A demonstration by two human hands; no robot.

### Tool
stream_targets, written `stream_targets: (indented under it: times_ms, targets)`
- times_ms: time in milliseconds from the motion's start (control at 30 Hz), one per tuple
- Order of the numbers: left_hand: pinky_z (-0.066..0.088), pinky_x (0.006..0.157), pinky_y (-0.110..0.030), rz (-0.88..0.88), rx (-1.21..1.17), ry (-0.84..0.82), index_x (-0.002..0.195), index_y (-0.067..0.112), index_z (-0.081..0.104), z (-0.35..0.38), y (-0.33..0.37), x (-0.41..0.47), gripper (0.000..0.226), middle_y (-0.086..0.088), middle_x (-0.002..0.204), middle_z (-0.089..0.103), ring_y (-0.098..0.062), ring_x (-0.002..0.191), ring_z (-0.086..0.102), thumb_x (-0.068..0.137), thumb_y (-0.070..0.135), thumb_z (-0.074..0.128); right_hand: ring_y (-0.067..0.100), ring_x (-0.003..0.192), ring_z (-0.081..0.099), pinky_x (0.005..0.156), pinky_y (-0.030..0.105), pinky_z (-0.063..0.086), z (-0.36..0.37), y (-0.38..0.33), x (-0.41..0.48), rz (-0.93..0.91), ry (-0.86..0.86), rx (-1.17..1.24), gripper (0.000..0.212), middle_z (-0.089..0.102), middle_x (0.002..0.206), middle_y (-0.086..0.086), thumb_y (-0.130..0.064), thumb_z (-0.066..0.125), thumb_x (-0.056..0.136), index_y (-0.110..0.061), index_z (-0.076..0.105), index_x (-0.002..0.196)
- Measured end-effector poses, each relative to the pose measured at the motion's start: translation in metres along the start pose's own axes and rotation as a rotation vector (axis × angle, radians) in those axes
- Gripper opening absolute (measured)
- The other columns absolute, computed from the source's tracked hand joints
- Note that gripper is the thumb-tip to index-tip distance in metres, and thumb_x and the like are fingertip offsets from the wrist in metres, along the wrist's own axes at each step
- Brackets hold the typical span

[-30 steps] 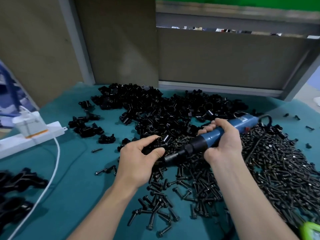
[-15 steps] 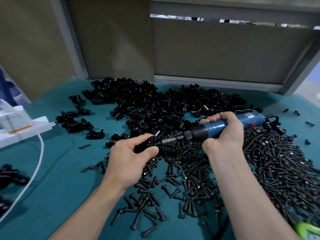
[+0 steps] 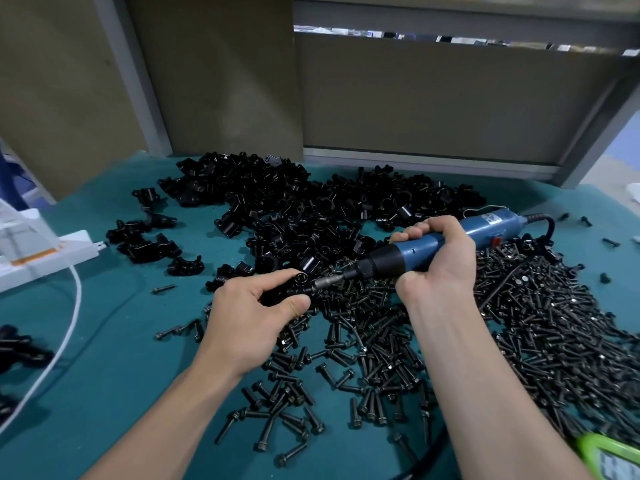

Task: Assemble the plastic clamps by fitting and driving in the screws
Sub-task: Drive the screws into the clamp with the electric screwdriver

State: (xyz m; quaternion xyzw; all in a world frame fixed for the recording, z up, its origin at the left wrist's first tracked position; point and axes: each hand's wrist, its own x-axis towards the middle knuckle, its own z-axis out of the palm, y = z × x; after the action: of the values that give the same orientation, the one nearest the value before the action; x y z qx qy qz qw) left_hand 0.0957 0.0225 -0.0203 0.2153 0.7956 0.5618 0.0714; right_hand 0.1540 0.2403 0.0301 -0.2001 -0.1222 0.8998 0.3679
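My left hand (image 3: 252,317) pinches a small black plastic clamp (image 3: 298,284) between thumb and forefinger, just above the teal table. My right hand (image 3: 436,258) grips a blue electric screwdriver (image 3: 426,249) lying almost level. Its metal bit (image 3: 329,281) points left and meets the clamp at my left fingertips. The screw at the bit's tip is hidden by my fingers. A big heap of black clamp parts (image 3: 311,209) lies behind my hands. Loose black screws (image 3: 519,323) spread in a wide pile at the right and under my forearms.
A white power strip (image 3: 45,258) with a white cable (image 3: 69,323) lies at the left. A few assembled clamps (image 3: 145,244) sit apart at the left of the heap, more black parts (image 3: 17,348) at the left edge. A green object (image 3: 609,455) shows at the bottom right. Brown panels close off the back.
The screwdriver's bit has swung up from below my left thumb to the clamp at my fingertips, and the tool lies flatter. Both hands stay close together while the view shifts.
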Motion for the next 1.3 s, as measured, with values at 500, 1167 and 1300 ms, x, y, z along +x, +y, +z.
stream_targets:
  times_ms: [500,1167,1300]
  targets:
    - [0.059,0.082,-0.022,-0.01,-0.041,0.093,0.116,0.04,0.075,0.004,-0.002,-0.003,0.041,0.014,0.103,0.079,0.001,0.076,0.069,0.079,0.029,0.088,0.015,0.05,0.051,0.056,0.028,0.05,0.002,0.006,-0.003,0.006,-0.03,0.023,0.017,0.053,0.063,0.002,0.004,0.059,0.085,-0.011,0.05,0.085]
    - [0.035,0.037,-0.015,0.023,-0.069,0.101,0.113,0.046,0.073,0.0,-0.008,-0.001,0.041,-0.003,0.055,0.068,-0.01,0.038,0.027,0.079,0.027,0.088,0.014,0.051,0.052,0.057,0.028,0.051,-0.001,0.016,-0.006,-0.023,-0.036,0.041,0.016,0.053,0.063,0.0,0.003,0.06,0.087,-0.011,0.051,0.086]
    - [0.032,0.037,-0.012,0.019,-0.071,0.089,0.113,0.045,0.074,0.0,-0.007,-0.002,0.042,0.006,0.058,0.072,-0.007,0.036,0.024,0.079,0.025,0.089,0.014,0.05,0.052,0.056,0.028,0.051,0.0,0.016,-0.007,-0.023,-0.031,0.034,0.016,0.053,0.064,0.0,0.002,0.06,0.087,-0.011,0.051,0.086]
